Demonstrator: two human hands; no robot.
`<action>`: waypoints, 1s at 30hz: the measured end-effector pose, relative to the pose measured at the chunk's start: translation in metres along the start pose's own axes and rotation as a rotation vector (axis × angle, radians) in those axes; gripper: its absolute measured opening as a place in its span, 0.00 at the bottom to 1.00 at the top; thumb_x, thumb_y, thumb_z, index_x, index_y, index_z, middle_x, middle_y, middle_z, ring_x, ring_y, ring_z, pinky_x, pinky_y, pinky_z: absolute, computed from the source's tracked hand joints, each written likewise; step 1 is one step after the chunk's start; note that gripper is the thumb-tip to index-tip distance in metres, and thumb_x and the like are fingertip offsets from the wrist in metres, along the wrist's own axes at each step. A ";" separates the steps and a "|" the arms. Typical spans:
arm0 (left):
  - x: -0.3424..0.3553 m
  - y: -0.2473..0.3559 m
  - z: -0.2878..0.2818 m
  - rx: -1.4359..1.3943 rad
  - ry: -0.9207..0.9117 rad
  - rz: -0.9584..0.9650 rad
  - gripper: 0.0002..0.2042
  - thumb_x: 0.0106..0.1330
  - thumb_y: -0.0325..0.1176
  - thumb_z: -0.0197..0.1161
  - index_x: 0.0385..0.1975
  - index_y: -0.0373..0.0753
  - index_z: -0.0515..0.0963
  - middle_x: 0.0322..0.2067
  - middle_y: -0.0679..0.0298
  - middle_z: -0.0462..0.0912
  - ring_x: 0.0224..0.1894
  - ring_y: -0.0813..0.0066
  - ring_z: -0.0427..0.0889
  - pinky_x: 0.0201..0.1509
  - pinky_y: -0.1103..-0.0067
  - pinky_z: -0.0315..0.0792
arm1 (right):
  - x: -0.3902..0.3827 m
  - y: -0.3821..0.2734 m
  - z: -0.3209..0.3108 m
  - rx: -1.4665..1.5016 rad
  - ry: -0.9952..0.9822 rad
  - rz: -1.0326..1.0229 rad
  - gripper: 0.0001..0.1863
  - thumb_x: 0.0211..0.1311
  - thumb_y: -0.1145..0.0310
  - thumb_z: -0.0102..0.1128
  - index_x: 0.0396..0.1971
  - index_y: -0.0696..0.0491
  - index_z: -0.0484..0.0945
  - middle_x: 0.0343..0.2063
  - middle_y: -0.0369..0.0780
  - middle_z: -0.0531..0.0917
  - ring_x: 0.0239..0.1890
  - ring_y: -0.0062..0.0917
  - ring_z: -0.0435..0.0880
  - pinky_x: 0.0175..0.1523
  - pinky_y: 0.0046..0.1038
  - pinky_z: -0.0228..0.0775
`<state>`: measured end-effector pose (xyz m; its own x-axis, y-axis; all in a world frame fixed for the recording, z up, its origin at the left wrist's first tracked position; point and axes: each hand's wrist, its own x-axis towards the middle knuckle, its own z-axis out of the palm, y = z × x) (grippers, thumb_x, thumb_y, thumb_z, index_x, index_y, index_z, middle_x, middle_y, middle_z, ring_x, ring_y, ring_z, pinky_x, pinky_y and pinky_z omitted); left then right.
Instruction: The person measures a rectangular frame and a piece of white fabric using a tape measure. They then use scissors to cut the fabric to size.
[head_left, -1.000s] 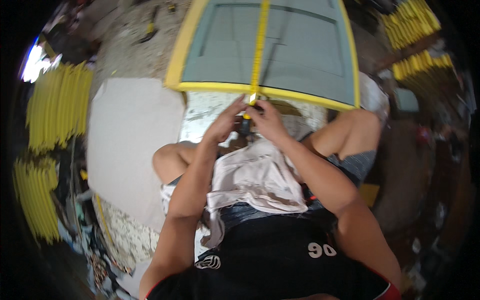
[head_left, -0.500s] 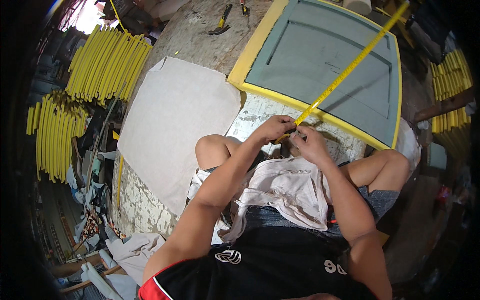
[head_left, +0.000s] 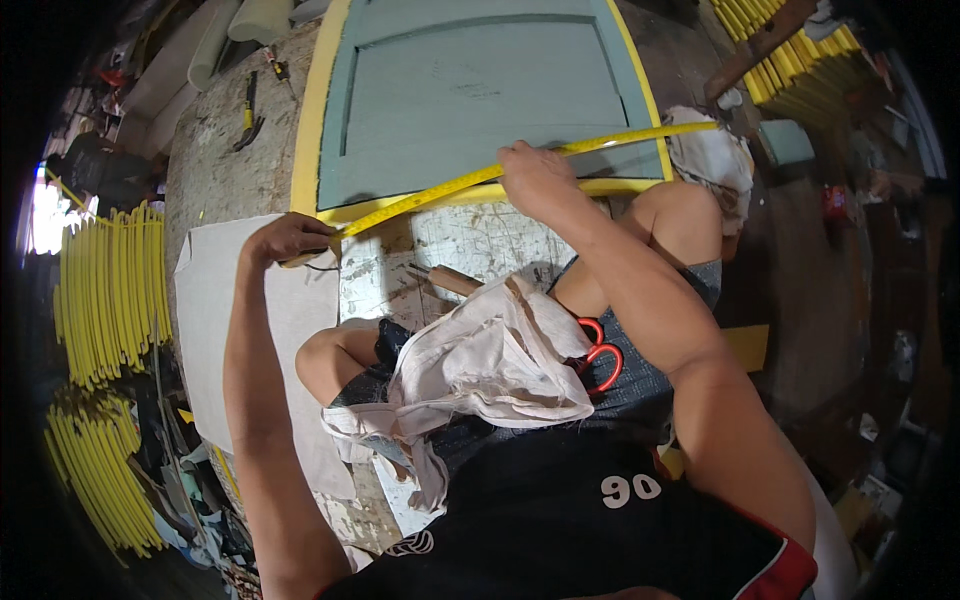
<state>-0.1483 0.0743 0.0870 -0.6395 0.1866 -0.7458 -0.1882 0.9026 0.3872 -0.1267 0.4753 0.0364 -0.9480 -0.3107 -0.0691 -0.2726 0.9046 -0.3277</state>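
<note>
A yellow measuring tape [head_left: 420, 192] runs in a slight curve along the near edge of a grey-green panel [head_left: 490, 95] with yellow padded-looking borders. My left hand [head_left: 290, 238] pinches the tape beside the panel's near left corner, above a pale fabric sheet [head_left: 255, 330]. My right hand [head_left: 538, 180] grips it farther along, over the near border. Beyond that hand the free length sticks out past the panel's right side. In my lap lies a crumpled whitish cloth [head_left: 490, 360], with red-handled scissors [head_left: 603, 367] partly under it.
A wooden-handled tool [head_left: 455, 280] lies on the worn tabletop [head_left: 385, 290] before my lap. Farther off are a hammer [head_left: 248, 112] and a screwdriver [head_left: 279, 70]. Bundles of yellow strips [head_left: 110, 300] stand on the left, with more yellow pieces [head_left: 800, 65] at the far right.
My hands, close together before, are now wide apart along the tape. The tape has swung from pointing up and away to lying across the panel's near edge. My view has turned rightward.
</note>
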 end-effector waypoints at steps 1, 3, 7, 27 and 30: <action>0.004 -0.008 -0.006 0.050 0.030 -0.029 0.17 0.61 0.37 0.67 0.48 0.37 0.84 0.38 0.62 0.87 0.37 0.77 0.81 0.44 0.79 0.75 | 0.000 -0.004 0.003 0.020 -0.020 -0.015 0.12 0.62 0.68 0.56 0.42 0.58 0.77 0.42 0.48 0.79 0.46 0.44 0.82 0.50 0.42 0.74; 0.008 -0.024 -0.022 0.110 0.057 0.023 0.15 0.61 0.36 0.67 0.44 0.36 0.85 0.34 0.62 0.88 0.33 0.77 0.82 0.40 0.78 0.76 | 0.005 -0.012 0.008 0.043 -0.029 -0.047 0.10 0.63 0.69 0.54 0.40 0.58 0.78 0.41 0.49 0.79 0.44 0.44 0.82 0.49 0.42 0.75; 0.015 -0.045 -0.050 0.289 0.160 0.076 0.14 0.59 0.36 0.67 0.40 0.33 0.85 0.31 0.61 0.88 0.32 0.74 0.83 0.40 0.76 0.77 | 0.016 -0.014 0.019 0.051 -0.049 -0.067 0.11 0.62 0.70 0.53 0.41 0.58 0.78 0.40 0.50 0.79 0.42 0.45 0.83 0.47 0.43 0.75; 0.045 -0.106 -0.117 0.412 0.366 -0.157 0.14 0.62 0.39 0.64 0.30 0.32 0.84 0.17 0.62 0.79 0.21 0.75 0.75 0.29 0.70 0.69 | 0.027 -0.006 0.027 0.091 0.162 0.011 0.10 0.62 0.72 0.52 0.41 0.60 0.75 0.42 0.49 0.75 0.45 0.43 0.77 0.49 0.44 0.72; 0.053 -0.107 -0.110 0.337 0.431 -0.139 0.15 0.65 0.41 0.64 0.29 0.32 0.83 0.12 0.63 0.73 0.15 0.75 0.71 0.22 0.70 0.66 | 0.029 -0.003 0.029 0.064 0.175 0.004 0.11 0.62 0.71 0.54 0.41 0.60 0.77 0.42 0.48 0.76 0.48 0.41 0.75 0.52 0.44 0.69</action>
<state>-0.2438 -0.0549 0.0653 -0.8855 -0.0547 -0.4614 -0.0892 0.9946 0.0533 -0.1485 0.4553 0.0083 -0.9648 -0.2463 0.0925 -0.2628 0.8838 -0.3870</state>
